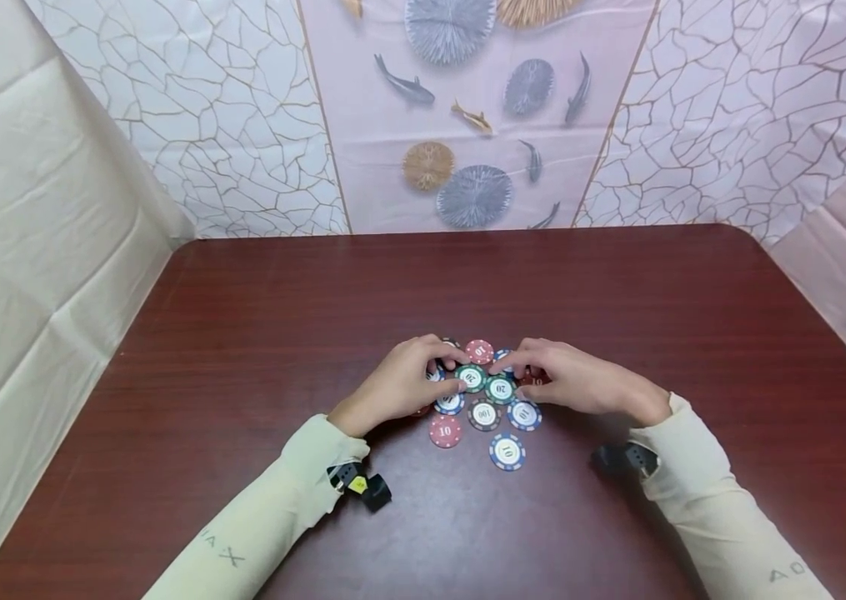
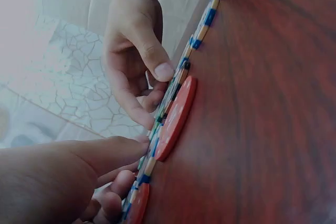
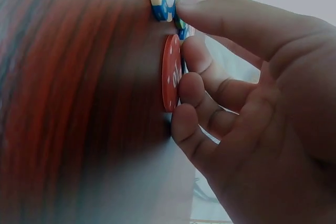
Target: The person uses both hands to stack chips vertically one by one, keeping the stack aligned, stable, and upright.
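The chips (image 1: 450, 404) lay flat in a bunch on the brown table (image 1: 280, 317), and lying flat likely kept them from rolling away. The left hand (image 1: 403, 382) lay over the left side of the bunch and the right hand (image 1: 583, 379) over the right side, perhaps so both could touch chips without bumping. The left thumb and pointer finger were apart, at 2 sides of the left green chip (image 1: 471, 378), marked 20. The right thumb and pointer finger were apart too, by the right green chip (image 1: 501, 389), also marked 20. No finger looked clamped, maybe because flat chips need just a light touch. I could not tell how hard they pressed. In the right wrist view, the other right fingers bent a little and touched a red chip (image 3: 170, 74), maybe to steady it. A black chip (image 1: 484, 415), marked 100, lay just beside the green ones. A blue chip (image 1: 508, 451) lay nearest the person, free of both hands.
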`<state>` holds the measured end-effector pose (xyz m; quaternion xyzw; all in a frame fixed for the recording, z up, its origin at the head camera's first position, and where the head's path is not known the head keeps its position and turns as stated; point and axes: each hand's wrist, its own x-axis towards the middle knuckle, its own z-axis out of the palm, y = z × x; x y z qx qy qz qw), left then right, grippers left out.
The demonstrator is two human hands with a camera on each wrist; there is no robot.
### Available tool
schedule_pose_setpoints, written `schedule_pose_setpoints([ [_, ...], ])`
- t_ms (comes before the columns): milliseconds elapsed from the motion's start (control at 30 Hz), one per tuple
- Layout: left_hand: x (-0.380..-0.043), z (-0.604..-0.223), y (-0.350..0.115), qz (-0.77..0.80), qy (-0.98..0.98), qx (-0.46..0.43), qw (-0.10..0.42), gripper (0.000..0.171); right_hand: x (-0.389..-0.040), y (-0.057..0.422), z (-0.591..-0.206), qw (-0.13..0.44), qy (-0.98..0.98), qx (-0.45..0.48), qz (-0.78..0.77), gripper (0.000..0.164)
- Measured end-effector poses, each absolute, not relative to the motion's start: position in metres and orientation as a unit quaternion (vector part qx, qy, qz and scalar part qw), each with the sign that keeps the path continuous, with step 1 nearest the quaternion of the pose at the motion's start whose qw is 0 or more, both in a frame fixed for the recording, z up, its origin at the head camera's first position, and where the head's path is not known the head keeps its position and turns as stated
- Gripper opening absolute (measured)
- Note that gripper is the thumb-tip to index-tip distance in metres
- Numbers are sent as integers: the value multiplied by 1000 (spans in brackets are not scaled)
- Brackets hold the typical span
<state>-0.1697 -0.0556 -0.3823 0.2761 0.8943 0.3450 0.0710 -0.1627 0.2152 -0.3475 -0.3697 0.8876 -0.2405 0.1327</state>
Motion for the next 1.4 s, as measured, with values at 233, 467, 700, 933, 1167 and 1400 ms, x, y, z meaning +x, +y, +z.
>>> schedule_pose_setpoints([
  [233, -166, -387, -57, 355, 893, 273, 49, 26, -161, 213, -349, 141, 899, -332, -250, 34],
  [467, -165, -389, -58, 347, 897, 273, 26, 28, -156, 199, -346, 141, 911, -306, -237, 35],
  [700, -166, -391, -59, 349, 895, 276, 16, 27, -154, 193, -345, 133, 923, -289, -218, 33],
  [933, -166, -394, -57, 347, 896, 277, 13, 27, -147, 185, -348, 78, 943, -294, -136, 31],
  [1167, -167, -395, -54, 351, 893, 281, -2, 25, -143, 184, -346, 39, 948, -305, -79, 33],
  [1400, -167, -398, -58, 351, 893, 282, -4, 23, -148, 188, -350, 36, 941, -314, -122, 33],
])
